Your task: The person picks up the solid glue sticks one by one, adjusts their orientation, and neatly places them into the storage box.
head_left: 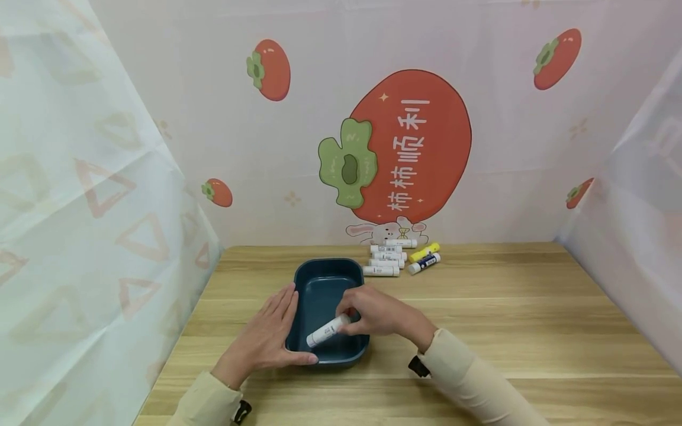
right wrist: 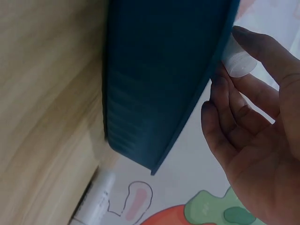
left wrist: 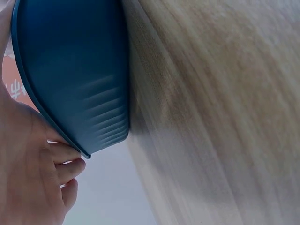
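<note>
On my feed, a white cylindrical tube (head_left: 326, 331) slants over a dark-blue, round-cornered tray (head_left: 319, 296).
My right hand (head_left: 370, 310) pinches its capped end; my left hand (head_left: 266, 334), spread with fingers straight, touches the tray's rim.

Bare left hand (head_left: 263, 340) back upward, fingers extended, thumb spread wide, bare right hand (head_left: 375, 310) with curled fingers, thumb and fingertips pinching, cream-sleeved forearms (head_left: 474, 376) angled inward.
</note>
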`<state>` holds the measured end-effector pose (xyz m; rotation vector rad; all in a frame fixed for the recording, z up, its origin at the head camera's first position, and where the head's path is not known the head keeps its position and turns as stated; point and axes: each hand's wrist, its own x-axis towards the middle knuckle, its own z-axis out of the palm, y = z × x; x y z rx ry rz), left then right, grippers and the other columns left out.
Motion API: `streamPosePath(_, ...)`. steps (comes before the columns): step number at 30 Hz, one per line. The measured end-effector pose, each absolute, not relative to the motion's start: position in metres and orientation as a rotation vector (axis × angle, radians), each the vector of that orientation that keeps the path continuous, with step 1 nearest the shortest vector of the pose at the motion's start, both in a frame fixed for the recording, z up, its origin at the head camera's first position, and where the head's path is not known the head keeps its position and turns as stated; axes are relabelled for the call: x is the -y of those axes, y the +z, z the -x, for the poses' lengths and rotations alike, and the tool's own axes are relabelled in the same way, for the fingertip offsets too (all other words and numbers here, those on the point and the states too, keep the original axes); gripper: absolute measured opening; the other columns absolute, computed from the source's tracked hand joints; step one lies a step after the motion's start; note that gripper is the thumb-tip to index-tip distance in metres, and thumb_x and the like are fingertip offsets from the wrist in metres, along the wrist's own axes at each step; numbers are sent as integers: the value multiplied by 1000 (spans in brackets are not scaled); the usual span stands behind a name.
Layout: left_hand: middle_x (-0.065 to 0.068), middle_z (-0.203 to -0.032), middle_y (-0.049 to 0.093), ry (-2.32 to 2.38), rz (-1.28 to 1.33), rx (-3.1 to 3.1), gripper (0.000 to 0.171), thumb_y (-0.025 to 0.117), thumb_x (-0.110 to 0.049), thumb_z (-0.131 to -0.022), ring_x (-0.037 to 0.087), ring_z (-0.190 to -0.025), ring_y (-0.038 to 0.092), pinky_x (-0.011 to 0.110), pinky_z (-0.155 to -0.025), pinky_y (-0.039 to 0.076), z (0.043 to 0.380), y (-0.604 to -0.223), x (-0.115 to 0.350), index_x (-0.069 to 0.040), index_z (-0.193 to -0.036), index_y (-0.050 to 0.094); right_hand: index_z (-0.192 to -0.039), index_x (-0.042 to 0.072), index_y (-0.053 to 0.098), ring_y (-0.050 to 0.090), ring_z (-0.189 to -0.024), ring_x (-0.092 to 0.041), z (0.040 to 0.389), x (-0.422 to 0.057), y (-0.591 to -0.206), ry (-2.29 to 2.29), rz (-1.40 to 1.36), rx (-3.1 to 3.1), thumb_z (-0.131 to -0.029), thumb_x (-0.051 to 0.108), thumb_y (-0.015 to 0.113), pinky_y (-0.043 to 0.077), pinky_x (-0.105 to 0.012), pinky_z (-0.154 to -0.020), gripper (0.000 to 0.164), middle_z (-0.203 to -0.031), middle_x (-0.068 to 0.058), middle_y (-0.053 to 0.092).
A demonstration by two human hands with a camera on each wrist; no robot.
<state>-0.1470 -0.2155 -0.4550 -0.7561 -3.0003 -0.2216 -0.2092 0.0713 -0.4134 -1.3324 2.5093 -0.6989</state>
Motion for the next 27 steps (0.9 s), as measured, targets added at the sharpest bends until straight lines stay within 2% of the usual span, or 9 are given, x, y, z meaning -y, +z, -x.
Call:
streamPosePath(10,24,-176,18,-236,757,3020,133,58,-91,-81,40,-163,24,57,-131,28,147,-453,215,8,-164,25,-108,16,81,60,-84,-9,207,-63,-428,-677,1389,-2441,-97,27,79,51,-14,-73,16,-96,7,69)
streamPosePath(16,25,-175,18,-244,756,3016,134,60,-91,-80,40,-163,23,58,-131,29,148,-454,215,8,-164,25,-105,17,81,59,-82,-2,204,-62,-434,-657,1423,-2383,-97,26,79,52,-12,-71,12,-94,11,68)
streamPosePath(27,25,-175,19,-243,756,2998,133,61,-90,-80,40,-163,24,57,-130,30,149,-455,215,8,-163,27,-100,19,81,57,-77,2,202,-60,-431,-467,1386,-2367,-95,24,81,51,-12,-68,8,-91,12,68)
